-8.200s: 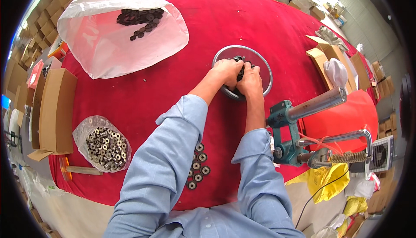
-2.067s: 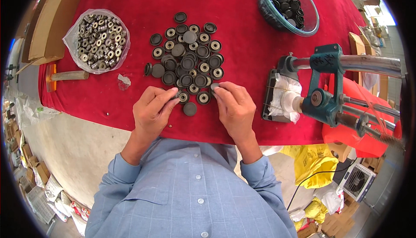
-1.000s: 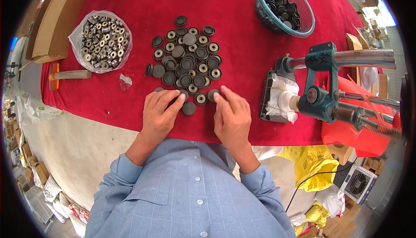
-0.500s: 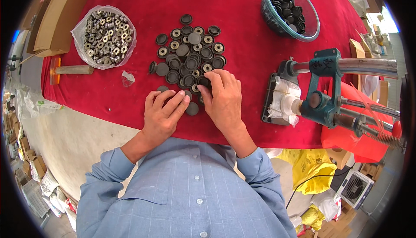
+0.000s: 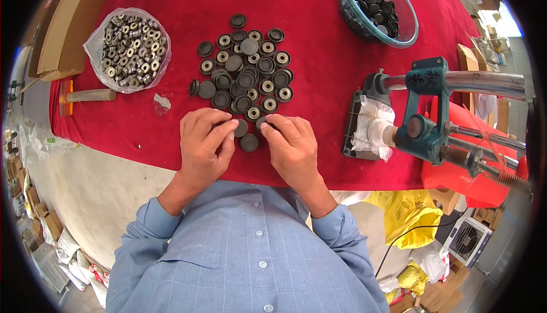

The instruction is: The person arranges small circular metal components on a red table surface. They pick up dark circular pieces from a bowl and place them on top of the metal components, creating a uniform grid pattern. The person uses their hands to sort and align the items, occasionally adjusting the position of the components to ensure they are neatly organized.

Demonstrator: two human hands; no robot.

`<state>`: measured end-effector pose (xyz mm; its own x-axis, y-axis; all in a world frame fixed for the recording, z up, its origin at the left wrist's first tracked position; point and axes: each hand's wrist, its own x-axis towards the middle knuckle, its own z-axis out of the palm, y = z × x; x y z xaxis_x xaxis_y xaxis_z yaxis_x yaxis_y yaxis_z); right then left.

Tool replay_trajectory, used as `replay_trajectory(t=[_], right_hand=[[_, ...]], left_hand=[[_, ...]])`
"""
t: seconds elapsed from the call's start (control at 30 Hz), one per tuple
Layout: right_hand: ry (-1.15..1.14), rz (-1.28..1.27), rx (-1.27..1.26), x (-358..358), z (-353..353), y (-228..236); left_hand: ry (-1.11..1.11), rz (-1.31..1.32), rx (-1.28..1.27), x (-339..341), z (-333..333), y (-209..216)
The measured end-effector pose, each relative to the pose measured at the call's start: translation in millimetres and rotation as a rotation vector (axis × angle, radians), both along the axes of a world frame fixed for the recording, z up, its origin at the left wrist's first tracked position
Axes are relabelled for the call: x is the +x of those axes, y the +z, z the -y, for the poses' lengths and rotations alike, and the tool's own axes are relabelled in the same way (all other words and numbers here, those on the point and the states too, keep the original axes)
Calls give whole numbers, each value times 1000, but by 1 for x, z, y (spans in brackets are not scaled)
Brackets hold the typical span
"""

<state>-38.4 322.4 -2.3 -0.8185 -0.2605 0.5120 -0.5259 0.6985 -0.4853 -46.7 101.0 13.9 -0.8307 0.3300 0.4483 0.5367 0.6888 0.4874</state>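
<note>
Black caps [image 5: 246,79] lie in a loose heap on the red-covered bench [image 5: 307,33], a little above the centre of the frame; some have a steel bearing [image 5: 269,104] seated inside. At the heap's lower edge, the right hand [image 5: 295,147] has its grip closed on a single cap [image 5: 260,122] between thumb and forefinger. The left hand [image 5: 205,145] is bent in just to the left, fingertips beside another cap [image 5: 241,128]; whether its grip holds anything I cannot tell. One more cap lies flat side up just below, between the hands.

A clear bag [image 5: 93,47] of bearings sits at upper left, above a hammer [image 5: 91,95]; a bowl [image 5: 347,8] of caps stands at upper right. The green press [image 5: 426,85] at right bears dark handwritten characters on its upper block. Dark print, too small to read, marks the yellow bag [image 5: 410,216] at lower right, and red print shows on a white sack [image 5: 98,276] at lower left.
</note>
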Motion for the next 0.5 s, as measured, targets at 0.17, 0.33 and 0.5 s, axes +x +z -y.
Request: replay_trajectory(t=[0.17,0.33,0.5], right_hand=[[16,0,71,9,-1,3],[36,40,94,14,-5,5],[58,115,76,17,-8,8]], left_hand=[[103,-9,-36,-23,-8,5],[117,9,-65,-34,-13,-3],[138,92,-12,-36,-17,-6]])
